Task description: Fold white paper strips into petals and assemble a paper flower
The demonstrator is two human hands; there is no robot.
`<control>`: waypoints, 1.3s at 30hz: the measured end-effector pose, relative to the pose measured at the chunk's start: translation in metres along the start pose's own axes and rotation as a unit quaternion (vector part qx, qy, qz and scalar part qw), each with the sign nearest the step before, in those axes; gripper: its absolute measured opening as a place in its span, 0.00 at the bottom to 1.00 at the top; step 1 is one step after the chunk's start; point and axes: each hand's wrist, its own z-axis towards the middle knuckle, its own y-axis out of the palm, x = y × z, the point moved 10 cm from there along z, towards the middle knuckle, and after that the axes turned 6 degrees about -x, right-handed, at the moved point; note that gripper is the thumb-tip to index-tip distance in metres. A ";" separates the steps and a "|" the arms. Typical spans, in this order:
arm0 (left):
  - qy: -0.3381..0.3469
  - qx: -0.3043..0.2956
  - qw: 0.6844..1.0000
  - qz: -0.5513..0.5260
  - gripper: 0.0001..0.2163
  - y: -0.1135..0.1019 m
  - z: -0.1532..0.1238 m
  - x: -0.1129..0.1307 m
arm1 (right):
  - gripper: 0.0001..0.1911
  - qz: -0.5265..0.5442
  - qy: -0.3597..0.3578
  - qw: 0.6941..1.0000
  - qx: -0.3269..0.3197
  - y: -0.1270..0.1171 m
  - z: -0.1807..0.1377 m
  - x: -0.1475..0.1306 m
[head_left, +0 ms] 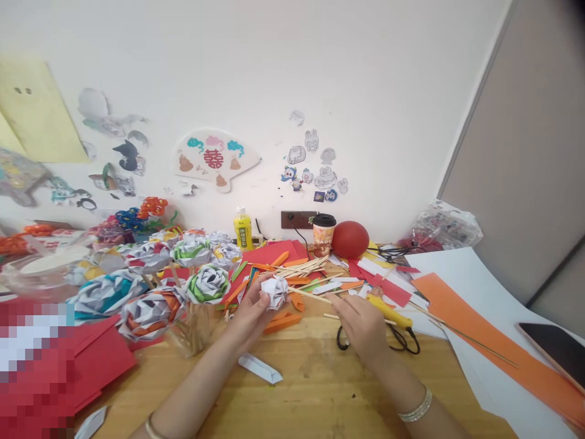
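Both hands up over the wooden table (315,378), paper flower in play.
Left hand (251,314) curls its fingers around a small white paper flower (275,291), lifted just above the tabletop. Right hand (361,326), palm down, pinches the end of a thin wooden stick (311,296) that points at the flower. Left of them, a clear cup (192,335) holds the stems of finished paper roses (208,283).

Wooden worktop (320,390). 1 folded white paper piece (260,368) lies just below the left fingers (262,299). Black scissors (404,342) and yellow glue gun (388,312) just right of the right fingers (340,303). Loose wooden sticks (306,267) beyond both. Red paper stack (105,360) well left of them; white sheet (457,262) well right.
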 end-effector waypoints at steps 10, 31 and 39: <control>-0.009 0.021 0.999 0.026 0.24 0.002 -0.001 -0.001 | 0.16 -0.001 -0.046 0.999 -0.019 0.002 0.003 -0.012; -0.002 0.045 0.992 0.114 0.23 0.000 0.001 0.004 | 0.15 0.083 -0.023 0.992 -0.095 0.009 0.004 0.004; 0.026 0.092 0.975 0.199 0.20 -0.012 0.001 0.011 | 0.17 0.065 0.037 0.989 -0.127 0.011 0.003 0.006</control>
